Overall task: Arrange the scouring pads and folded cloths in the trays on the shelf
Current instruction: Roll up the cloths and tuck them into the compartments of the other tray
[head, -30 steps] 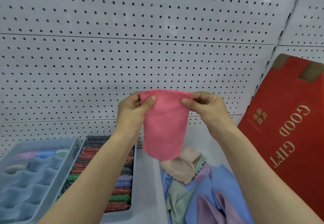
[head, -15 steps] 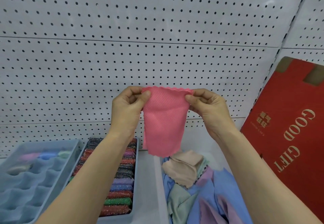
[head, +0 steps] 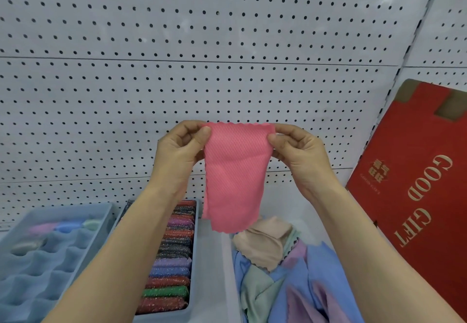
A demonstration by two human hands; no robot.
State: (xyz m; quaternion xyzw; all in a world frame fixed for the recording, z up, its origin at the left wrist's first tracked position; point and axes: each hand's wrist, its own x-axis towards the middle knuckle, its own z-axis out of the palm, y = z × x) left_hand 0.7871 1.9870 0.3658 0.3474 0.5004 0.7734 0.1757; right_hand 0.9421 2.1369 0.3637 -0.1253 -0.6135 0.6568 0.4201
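A pink cloth (head: pixel 233 176) with scalloped edges hangs folded in front of the pegboard. My left hand (head: pixel 180 153) pinches its top left corner and my right hand (head: pixel 299 154) pinches its top right corner. Below it, a tray (head: pixel 193 259) holds a row of glittery scouring pads (head: pixel 174 254) in several colours. At the far left a divided tray (head: pixel 75 211) has a few rolled cloths (head: pixel 63 226) in its back cells. Loose cloths (head: pixel 275 267) in beige, blue, green and lilac lie in a heap at the lower right.
White pegboard (head: pixel 202 44) forms the back wall. A red "GOOD GIFT" box (head: pixel 414 186) leans at the right. My left forearm hides part of the scouring pad tray.
Both hands have lifted the pink cloth a little and drawn its top edge straighter. The view has tilted slightly, so the trays sit lower.
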